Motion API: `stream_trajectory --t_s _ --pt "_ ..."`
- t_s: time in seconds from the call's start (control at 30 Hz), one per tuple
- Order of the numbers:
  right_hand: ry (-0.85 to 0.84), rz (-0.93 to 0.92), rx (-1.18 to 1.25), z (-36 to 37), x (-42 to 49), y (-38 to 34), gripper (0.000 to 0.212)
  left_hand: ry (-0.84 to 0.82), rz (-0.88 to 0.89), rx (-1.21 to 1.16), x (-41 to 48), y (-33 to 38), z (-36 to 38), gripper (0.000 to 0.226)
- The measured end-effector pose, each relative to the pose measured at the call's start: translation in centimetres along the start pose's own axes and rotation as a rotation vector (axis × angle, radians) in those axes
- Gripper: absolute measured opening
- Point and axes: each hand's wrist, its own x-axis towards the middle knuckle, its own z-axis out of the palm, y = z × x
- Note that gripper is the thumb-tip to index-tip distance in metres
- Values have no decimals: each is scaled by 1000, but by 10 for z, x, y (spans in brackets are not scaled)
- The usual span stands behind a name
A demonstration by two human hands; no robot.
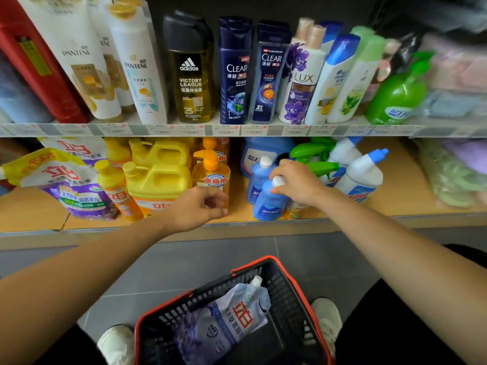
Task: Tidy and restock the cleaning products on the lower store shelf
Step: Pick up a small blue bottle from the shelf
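Observation:
On the lower shelf [237,219] my right hand [295,183] grips the white cap of a small blue bottle [267,204] standing at the shelf's front edge. A second blue bottle [257,177] stands just behind it. My left hand [200,209] hovers in front of an orange pump bottle [210,175], its fingers loosely curled and holding nothing. Yellow jugs [158,180] and a tall orange-yellow bottle [118,191] stand to the left. On the floor below, a black and red basket [297,291] holds a purple-white refill pouch [232,320].
White toilet-cleaner bottles [361,177] and green spray bottles [313,156] lean at the right of the lower shelf. Purple refill pouches [71,185] lie at its left. The upper shelf [237,129] carries shampoo and shower-gel bottles. My shoes [326,320] flank the basket on the grey tiles.

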Motion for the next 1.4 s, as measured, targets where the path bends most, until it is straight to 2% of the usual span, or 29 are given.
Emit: stream_trajectory --t_s 0.13,0.23,0.33,0.4,0.53,0.67,0.77,0.9,1.0,1.1,1.23,1.33,1.4 --pt "100 -104 204 -37 -16 -22 23 17 48 -60 -3 3 10 66" --pt "79 -148 422 -62 -32 -43 23 3 114 -154 -9 16 19 91" --pt "83 -187 556 -75 -44 -60 21 -12 207 -194 -15 27 22 78" --pt "106 -178 620 -74 -49 -62 22 13 202 -247 -20 33 21 68" --pt "131 -96 898 -61 -57 -59 24 22 150 -448 -35 38 21 68" --pt "68 -100 1055 -48 -56 -54 31 -159 94 -689 -47 36 18 63" --pt "11 -74 1223 -41 -57 -54 21 -243 50 -799 -53 35 16 51" --pt "-67 -18 1343 -39 -55 -55 37 -320 19 -903 -54 37 15 42" --pt "-31 12 1310 -38 -56 -55 39 -308 21 -882 -55 39 17 47" --pt "38 39 1225 -36 -58 -55 19 -241 -5 -833 -56 42 21 46" --pt "85 63 1134 -33 -60 -56 12 -120 -6 -723 -56 47 27 43" --pt "135 94 1032 -28 -59 -57 9 29 35 -446 -57 50 27 53" --pt "160 104 973 -25 -58 -57 11 105 77 -195 -58 50 27 51"
